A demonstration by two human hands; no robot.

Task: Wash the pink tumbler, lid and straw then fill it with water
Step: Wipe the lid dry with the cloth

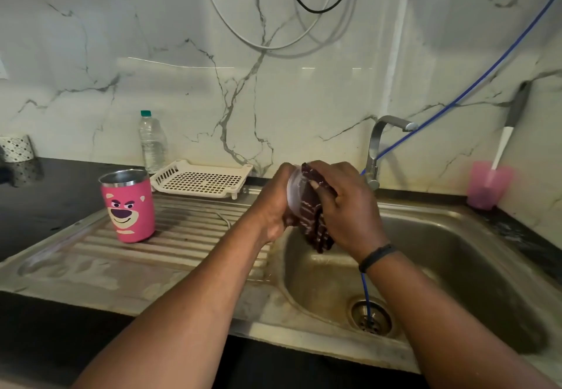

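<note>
The pink tumbler [129,206] with a bear face stands upright and open-topped on the steel draining board [91,255], left of my hands. Over the sink's left rim, my left hand [273,203] grips the clear lid [294,189] on edge. My right hand [346,206] presses a dark maroon cloth [314,227] against the lid, fingers curled round the cloth. A thin straw-like piece [224,218] lies on the board's ridges; I cannot tell for sure that it is the straw.
The steel sink basin [441,267] has a blue hose [366,297] running into its drain. The tap [381,145] stands behind my hands. A white dish rack [202,178] and a water bottle [152,142] sit at the back left; a pink cup [488,185] is at the right.
</note>
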